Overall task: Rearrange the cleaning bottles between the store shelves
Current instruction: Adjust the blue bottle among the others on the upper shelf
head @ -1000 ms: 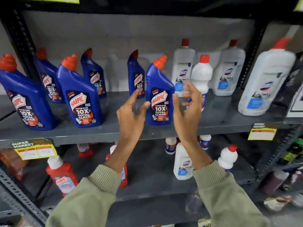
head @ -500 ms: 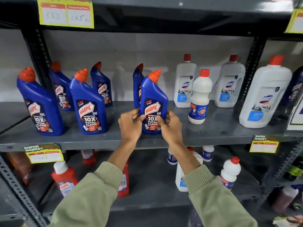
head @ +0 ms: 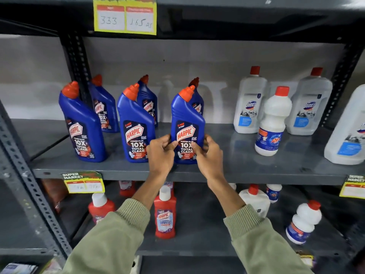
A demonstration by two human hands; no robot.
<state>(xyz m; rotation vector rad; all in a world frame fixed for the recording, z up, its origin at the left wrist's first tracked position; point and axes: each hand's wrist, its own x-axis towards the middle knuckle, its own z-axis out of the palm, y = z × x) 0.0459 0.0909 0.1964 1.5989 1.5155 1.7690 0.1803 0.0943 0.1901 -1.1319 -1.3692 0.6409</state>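
1. Middle shelf (head: 256, 173): three Harpic bottles along front edge; the 3 o'clock-most, the front Harpic bottle (head: 187, 123), stands approx. centre w/ left hand (head: 161, 155) at its 9 and right hand (head: 209, 155) at its 3, both touching its lower part.
2. Directly behind it, toward 12: another Harpic bottle (head: 198, 103), mostly hidden.
3. Toward 3 on same shelf: Rin bottle (head: 273, 123) in front, between two Domex bottles, one (head: 249, 103) at its 10 and one (head: 309, 105) at its 2.
4. Lower shelf (head: 197, 246), at 6: bathroom cleaner bottle (head: 165, 216) stands between the forearms.
5. Price tag (head: 84, 182) hangs on middle shelf's front lip, at 8 from the hands.
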